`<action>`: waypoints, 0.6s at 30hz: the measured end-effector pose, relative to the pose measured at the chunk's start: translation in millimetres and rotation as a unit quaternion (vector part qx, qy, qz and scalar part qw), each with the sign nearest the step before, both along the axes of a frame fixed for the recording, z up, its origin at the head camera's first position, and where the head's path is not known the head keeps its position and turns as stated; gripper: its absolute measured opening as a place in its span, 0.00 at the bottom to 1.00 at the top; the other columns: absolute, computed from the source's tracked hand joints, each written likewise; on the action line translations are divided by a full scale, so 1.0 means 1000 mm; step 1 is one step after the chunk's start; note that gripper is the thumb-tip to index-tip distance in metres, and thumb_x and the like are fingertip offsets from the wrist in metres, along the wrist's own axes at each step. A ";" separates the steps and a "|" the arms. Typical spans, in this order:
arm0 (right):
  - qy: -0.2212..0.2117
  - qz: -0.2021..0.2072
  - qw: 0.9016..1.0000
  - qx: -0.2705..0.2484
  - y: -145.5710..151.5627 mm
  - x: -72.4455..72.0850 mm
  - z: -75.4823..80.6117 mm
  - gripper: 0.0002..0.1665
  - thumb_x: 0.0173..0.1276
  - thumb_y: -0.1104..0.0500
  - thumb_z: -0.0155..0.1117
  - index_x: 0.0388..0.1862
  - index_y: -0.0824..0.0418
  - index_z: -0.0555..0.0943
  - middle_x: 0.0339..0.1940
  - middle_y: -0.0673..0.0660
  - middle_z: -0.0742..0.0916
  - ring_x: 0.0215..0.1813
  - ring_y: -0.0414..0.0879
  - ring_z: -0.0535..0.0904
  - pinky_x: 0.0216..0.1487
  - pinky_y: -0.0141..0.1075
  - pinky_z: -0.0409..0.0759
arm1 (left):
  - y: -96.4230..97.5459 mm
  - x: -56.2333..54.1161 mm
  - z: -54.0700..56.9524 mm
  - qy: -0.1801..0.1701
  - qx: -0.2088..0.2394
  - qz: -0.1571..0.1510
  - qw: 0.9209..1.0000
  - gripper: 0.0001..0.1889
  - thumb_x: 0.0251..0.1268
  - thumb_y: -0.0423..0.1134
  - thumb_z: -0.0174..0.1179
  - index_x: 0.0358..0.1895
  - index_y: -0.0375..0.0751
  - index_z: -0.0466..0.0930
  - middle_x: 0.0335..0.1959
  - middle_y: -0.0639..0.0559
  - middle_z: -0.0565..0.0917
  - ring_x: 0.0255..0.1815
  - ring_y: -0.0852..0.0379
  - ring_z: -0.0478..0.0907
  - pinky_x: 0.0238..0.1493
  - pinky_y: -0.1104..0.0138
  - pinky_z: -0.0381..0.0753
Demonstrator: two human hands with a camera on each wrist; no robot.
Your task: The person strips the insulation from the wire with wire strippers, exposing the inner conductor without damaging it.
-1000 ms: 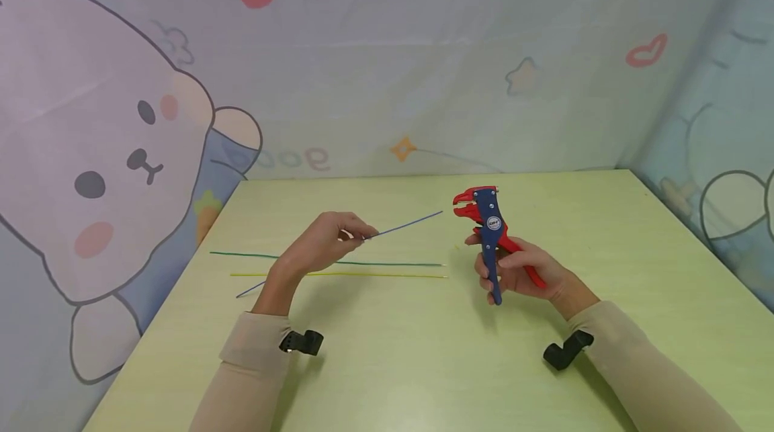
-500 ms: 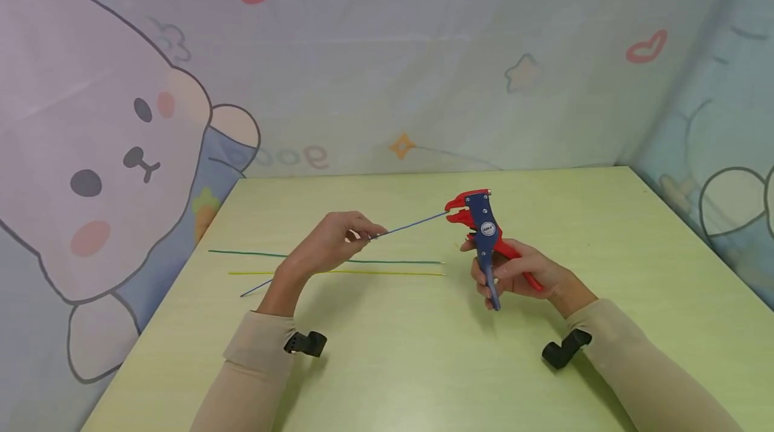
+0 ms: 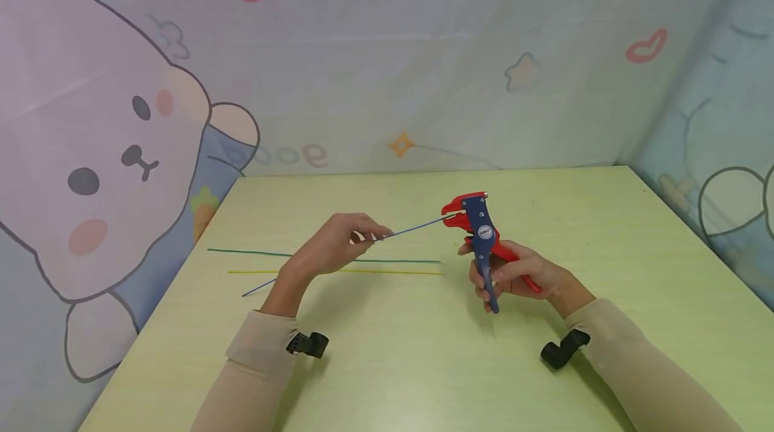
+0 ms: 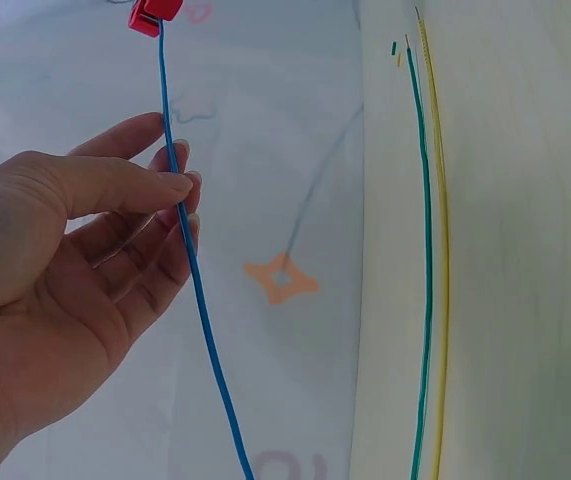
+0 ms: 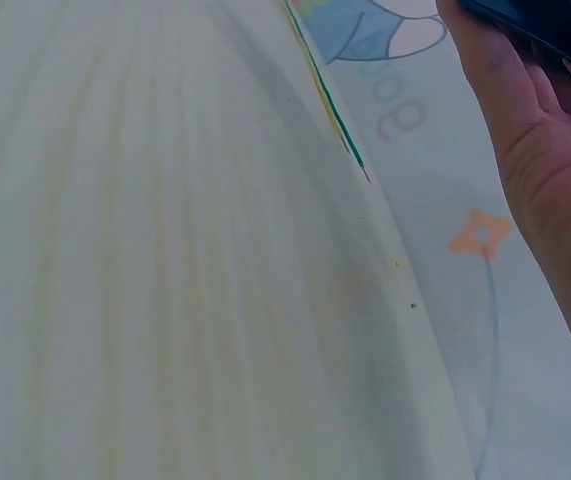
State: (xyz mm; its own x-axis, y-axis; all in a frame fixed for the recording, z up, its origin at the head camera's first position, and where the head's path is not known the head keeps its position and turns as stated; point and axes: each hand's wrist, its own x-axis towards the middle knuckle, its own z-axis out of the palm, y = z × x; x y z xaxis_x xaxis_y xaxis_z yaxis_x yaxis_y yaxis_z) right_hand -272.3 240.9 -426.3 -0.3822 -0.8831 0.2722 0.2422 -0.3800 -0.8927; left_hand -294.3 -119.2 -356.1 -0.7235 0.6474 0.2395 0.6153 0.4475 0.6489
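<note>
My left hand (image 3: 335,244) pinches a blue wire (image 3: 417,227) between thumb and fingertips above the table. One end of that wire lies in the red jaws of a wire stripper (image 3: 484,234); the other slants down left behind the wrist. My right hand (image 3: 523,274) grips the stripper by its blue and red handles, jaws pointing left. The left wrist view shows the thumb pressing the blue wire (image 4: 205,310) against the fingers, with the red stripper head (image 4: 153,12) at the top edge. Only part of a dark handle (image 5: 555,35) shows in the right wrist view.
A green wire (image 3: 399,261) and a yellow wire (image 3: 393,272) lie roughly parallel on the table (image 3: 411,365), bare metal at their right ends. Tiny green (image 5: 413,305) and yellow (image 5: 397,264) bits lie beyond those ends. A printed cloth (image 3: 363,49) hangs behind the table.
The left hand has moved slightly right with the blue wire, and the stripper has shifted slightly left and down. The wire's end, apart from the jaws before, is now between them.
</note>
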 end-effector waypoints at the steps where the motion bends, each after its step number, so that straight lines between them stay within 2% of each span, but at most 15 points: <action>1: 0.001 0.000 1.000 0.001 0.000 0.000 0.000 0.32 0.69 0.75 0.36 0.73 0.66 0.58 0.47 0.62 0.82 0.47 0.55 0.82 0.52 0.55 0.81 | 0.000 0.000 0.000 0.001 -0.001 0.001 1.000 0.18 0.67 0.22 0.56 0.54 0.41 0.87 0.42 0.55 0.86 0.40 0.57 0.79 0.46 0.60 0.80; 8: 0.006 -0.006 1.000 0.009 0.001 0.000 0.000 0.31 0.69 0.75 0.38 0.72 0.68 0.57 0.46 0.62 0.82 0.46 0.54 0.82 0.50 0.55 0.81 | 0.000 0.001 0.001 0.011 -0.006 -0.002 1.000 0.19 0.67 0.22 0.56 0.54 0.43 0.87 0.42 0.57 0.85 0.39 0.59 0.78 0.46 0.62 0.80; 18: 0.010 -0.023 0.999 0.028 0.001 0.001 0.000 0.29 0.71 0.74 0.39 0.71 0.69 0.58 0.45 0.62 0.83 0.44 0.54 0.83 0.49 0.54 0.82 | -0.003 0.003 0.003 0.006 -0.015 -0.009 1.000 0.19 0.67 0.22 0.55 0.55 0.41 0.87 0.41 0.56 0.85 0.41 0.58 0.77 0.45 0.63 0.79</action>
